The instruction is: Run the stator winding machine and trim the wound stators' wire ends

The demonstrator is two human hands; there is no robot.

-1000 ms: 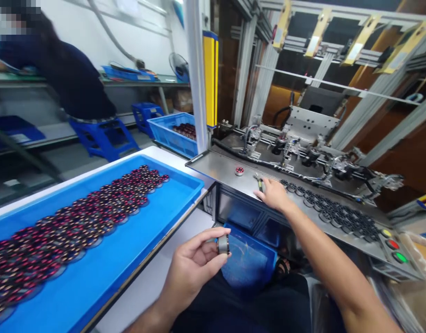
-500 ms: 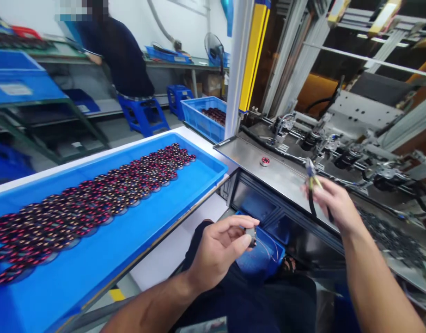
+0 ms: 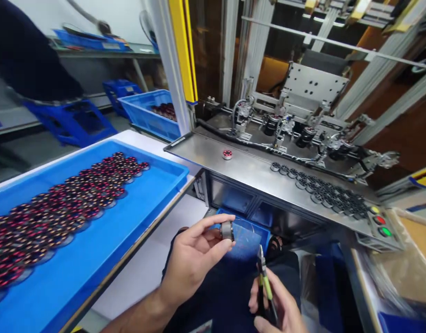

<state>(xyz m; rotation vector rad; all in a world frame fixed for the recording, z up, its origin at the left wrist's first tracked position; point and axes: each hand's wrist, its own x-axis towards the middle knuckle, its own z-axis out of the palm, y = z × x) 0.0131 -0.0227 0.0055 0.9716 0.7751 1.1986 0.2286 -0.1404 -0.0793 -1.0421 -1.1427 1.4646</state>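
Between its thumb and fingers, my left hand pinches a small round motor stator with a grey side and dark edges. A thin wire shows just beyond it, though I cannot tell whether it is attached. Lower and to the right, my right hand is wrapped round a pair of cutting pliers with black and yellow-green handles. Their jaws point up and away from me, apart from the stator. Below both hands is a blue bin on the floor side.
To the left, a blue tray holds many red, black and copper-coloured wound stators. The metal ledge carries one red-topped part and rows of black rings. Behind stands a machine; buttons sit right. A seated person is far left.
The view has swung right. My right hand has brought the pliers down from over the metal ledge to beside my left hand. The stator stays pinched in my left hand.
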